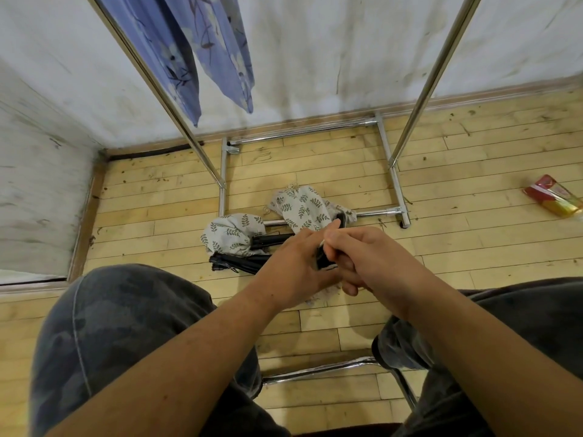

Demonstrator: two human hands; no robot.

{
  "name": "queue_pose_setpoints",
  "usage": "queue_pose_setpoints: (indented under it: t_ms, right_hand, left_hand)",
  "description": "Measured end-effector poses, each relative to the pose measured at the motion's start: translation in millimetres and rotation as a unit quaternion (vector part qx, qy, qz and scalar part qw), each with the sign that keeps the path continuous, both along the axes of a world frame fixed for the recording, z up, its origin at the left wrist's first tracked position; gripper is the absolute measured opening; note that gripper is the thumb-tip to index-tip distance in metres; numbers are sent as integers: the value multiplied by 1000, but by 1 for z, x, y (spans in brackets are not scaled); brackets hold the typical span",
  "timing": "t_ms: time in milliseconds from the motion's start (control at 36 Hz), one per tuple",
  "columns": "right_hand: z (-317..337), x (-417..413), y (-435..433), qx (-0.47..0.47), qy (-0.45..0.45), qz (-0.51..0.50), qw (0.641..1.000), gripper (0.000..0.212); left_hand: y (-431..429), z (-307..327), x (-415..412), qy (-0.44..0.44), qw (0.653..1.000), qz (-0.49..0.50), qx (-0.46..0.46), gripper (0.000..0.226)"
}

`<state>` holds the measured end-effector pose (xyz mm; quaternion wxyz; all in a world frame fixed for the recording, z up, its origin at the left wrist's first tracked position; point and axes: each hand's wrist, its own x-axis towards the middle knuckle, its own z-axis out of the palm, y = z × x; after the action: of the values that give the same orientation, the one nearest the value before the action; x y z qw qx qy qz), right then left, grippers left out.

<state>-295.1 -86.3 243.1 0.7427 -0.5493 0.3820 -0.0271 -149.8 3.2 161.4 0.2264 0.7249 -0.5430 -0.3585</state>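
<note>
My left hand (295,266) and my right hand (362,257) meet in the middle of the view, above the wooden floor. Both curl round a small black object (323,260) with a thin white strip at its top; most of it is hidden between my fingers. Just beyond my hands a white cloth with a green leaf print (303,206) lies bunched on the floor. A bundle of black hangers (239,261) lies beside and partly under it.
A chrome clothes rack (392,171) stands over the floor against the white wall, with a blue flowered garment (202,48) hanging at the upper left. A red and yellow packet (553,200) lies at the right. My knees fill the lower corners.
</note>
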Motion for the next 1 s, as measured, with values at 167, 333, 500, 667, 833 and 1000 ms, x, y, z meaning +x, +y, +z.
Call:
queue_pose_setpoints:
  t_ms: [167,333,500,667,833,1000]
  right_hand:
    - [5,-2,-2,9,-12,42,999,35]
    - [5,-2,-6,-115,37,97,988,36]
    - [-1,1,-2,-218,79,123,965,36]
    - [7,1,-6,-191,61,96,975,43]
    - [34,1,-6,-218,58,109,968,56]
    - [84,7,-5,-274,57,118,953,58]
  left_hand:
    - [1,5,1,48,999,13,19,80]
    - [3,19,0,89,996,-7,-11,32]
    - [8,14,14,92,994,-28,47,36]
    - [11,34,30,83,995,6,52,51]
    - [13,68,35,86,996,5,37,46]
    - [6,135,36,122,992,9,-21,15]
